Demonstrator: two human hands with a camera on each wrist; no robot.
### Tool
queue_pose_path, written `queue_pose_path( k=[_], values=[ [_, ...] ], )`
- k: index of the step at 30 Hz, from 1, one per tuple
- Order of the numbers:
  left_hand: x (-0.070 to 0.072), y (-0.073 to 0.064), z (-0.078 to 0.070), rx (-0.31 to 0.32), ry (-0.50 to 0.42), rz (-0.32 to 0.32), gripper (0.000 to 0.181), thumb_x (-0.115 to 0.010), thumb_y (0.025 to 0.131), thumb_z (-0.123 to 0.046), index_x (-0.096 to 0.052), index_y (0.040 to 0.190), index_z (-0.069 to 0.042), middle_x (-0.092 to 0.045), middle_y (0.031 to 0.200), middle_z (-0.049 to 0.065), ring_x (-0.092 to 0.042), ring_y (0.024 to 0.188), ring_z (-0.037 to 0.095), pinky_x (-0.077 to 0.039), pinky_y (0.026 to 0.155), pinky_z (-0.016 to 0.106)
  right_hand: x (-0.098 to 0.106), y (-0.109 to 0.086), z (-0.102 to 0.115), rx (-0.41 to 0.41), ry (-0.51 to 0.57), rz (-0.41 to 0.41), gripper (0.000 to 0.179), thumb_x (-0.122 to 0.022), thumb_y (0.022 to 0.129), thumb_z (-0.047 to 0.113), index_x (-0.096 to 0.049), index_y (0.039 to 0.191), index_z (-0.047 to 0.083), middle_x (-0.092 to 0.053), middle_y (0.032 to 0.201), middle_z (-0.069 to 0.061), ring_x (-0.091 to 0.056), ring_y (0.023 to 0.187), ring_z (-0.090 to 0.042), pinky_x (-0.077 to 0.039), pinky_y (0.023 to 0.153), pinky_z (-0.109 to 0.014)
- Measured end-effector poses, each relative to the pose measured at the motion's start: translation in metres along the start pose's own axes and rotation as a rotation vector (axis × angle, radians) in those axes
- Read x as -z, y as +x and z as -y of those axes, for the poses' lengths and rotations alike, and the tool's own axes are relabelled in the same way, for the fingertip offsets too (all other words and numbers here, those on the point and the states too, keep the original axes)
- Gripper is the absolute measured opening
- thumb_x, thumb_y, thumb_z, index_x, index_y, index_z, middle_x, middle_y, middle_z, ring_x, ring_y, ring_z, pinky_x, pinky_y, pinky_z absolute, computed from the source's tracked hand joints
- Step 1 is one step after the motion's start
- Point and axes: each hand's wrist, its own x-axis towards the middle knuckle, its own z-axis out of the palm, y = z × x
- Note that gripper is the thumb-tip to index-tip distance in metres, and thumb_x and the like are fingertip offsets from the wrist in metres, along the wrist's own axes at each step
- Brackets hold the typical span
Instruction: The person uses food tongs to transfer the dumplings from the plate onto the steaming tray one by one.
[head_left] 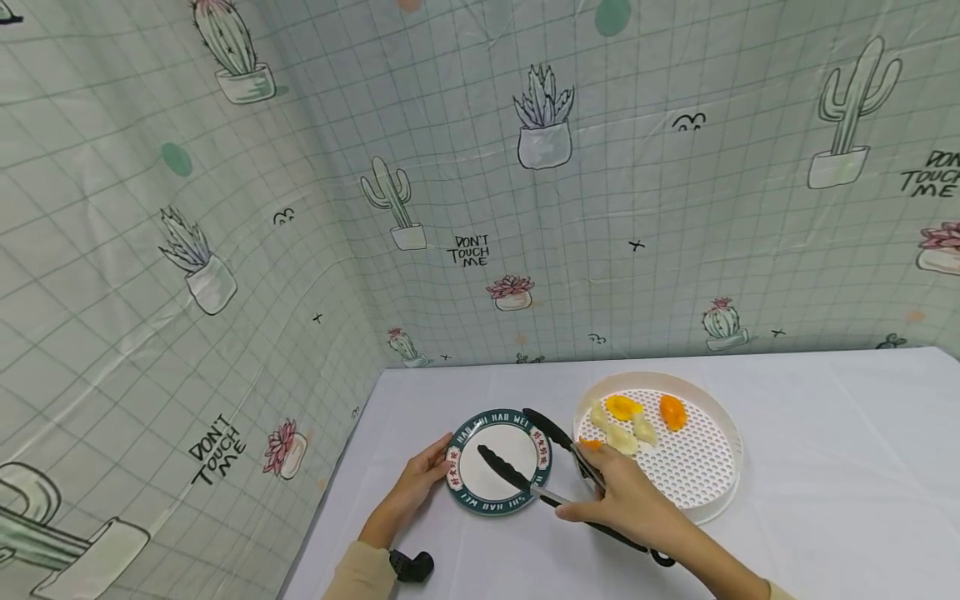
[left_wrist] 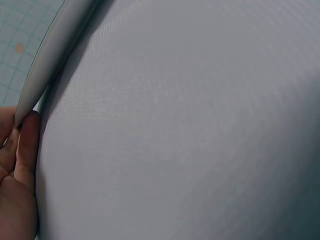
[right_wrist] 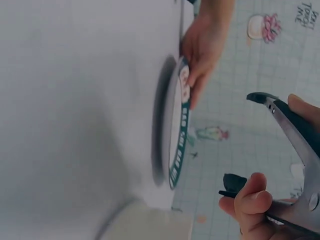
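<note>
My left hand (head_left: 420, 479) pinches the left rim of a round plate (head_left: 497, 462), white with a dark green lettered border. In the right wrist view, the left thumb lies over the rim of the plate (right_wrist: 176, 125) and the fingers are beneath it. Black-tipped metal tongs (head_left: 551, 497) are gripped by my right hand (head_left: 626, 496). Their arms are spread apart with nothing between the tips; one tip is above the plate's middle, the other by its upper right rim. In the left wrist view, the fingers (left_wrist: 27, 150) hold the plate's edge (left_wrist: 60, 55).
Right of the plate is a round white tray (head_left: 712, 492) with a perforated base. It bears several pale dumpling-like pieces (head_left: 621, 437), a yellow piece (head_left: 622, 407) and an orange piece (head_left: 672, 412). A patterned cloth (head_left: 600, 208) hangs behind the white table (head_left: 840, 467).
</note>
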Motion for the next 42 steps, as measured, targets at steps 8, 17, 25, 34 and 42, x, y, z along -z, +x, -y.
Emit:
queue_pose_path(
  k=[8,17,25,34,42],
  values=[
    [0.000,0.002,-0.001,-0.017,-0.009,0.006,0.051,-0.050,0.103,-0.004,-0.034,0.150,0.007,-0.032,0.155,0.026,-0.032,0.142,0.042,-0.023,0.117,0.052,-0.028,0.005,0.000,-0.004,0.000,0.010,0.097,-0.093,0.066,0.033,-0.049,0.139,-0.012,-0.051,0.090,-0.013,-0.046,0.063,-0.015,-0.041,0.049,-0.024],
    [0.000,0.000,0.000,0.001,-0.010,0.001,0.052,-0.050,0.102,-0.003,-0.035,0.150,0.007,-0.033,0.154,0.026,-0.032,0.142,0.042,-0.023,0.117,0.052,-0.048,0.012,-0.008,-0.048,-0.053,-0.014,0.098,-0.094,0.064,0.036,-0.049,0.137,-0.014,-0.056,0.115,-0.025,-0.052,0.085,-0.023,-0.052,0.072,-0.037],
    [0.000,0.000,0.000,-0.013,-0.008,0.007,0.052,-0.051,0.102,-0.003,-0.033,0.150,0.008,-0.033,0.154,0.027,-0.033,0.142,0.042,-0.025,0.116,0.051,-0.058,0.016,-0.009,-0.060,-0.069,-0.023,0.100,-0.093,0.067,0.035,-0.046,0.136,-0.019,-0.043,0.133,-0.044,-0.053,0.118,-0.046,-0.047,0.100,-0.057],
    [0.001,-0.001,0.001,-0.004,-0.025,0.010,0.052,-0.050,0.102,-0.003,-0.033,0.151,0.007,-0.034,0.154,0.026,-0.032,0.142,0.041,-0.022,0.117,0.052,-0.065,0.018,-0.009,-0.070,-0.013,-0.011,0.100,-0.091,0.071,0.030,-0.039,0.139,-0.021,-0.034,0.140,-0.046,-0.040,0.131,-0.051,-0.036,0.108,-0.059],
    [0.002,-0.001,0.001,-0.023,-0.008,0.018,0.052,-0.051,0.103,-0.005,-0.033,0.150,0.008,-0.033,0.154,0.027,-0.033,0.142,0.042,-0.024,0.116,0.051,-0.071,0.020,-0.013,-0.058,-0.038,-0.007,0.101,-0.091,0.070,0.029,-0.038,0.138,-0.024,-0.047,0.120,-0.035,-0.052,0.101,-0.031,-0.049,0.095,-0.052]
  ],
)
